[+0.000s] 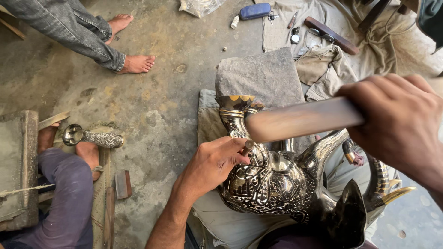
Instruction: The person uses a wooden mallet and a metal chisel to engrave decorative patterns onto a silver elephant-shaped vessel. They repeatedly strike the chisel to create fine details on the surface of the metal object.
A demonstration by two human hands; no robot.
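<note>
At the far left of the head view, a seated person's purple-trousered leg [69, 198] sits beside a small engraved metal piece [92, 136] lying on the concrete floor [157, 92]; another person's bare feet [136, 63] rest further up. The left hand [212, 163] pinches a thin chisel [248, 146], fingers clenched round it, its tip set against the engraved metal vessel [270, 182]. The vessel lies just right of and under that grip, its flared neck [235, 108] pointing up toward a grey stone slab [258, 76]. Above the chisel hangs a wooden mallet [300, 121], its handle grasped tight in the right hand [401, 122]. Beyond that grip, small tools [295, 32] lie on cloth.
</note>
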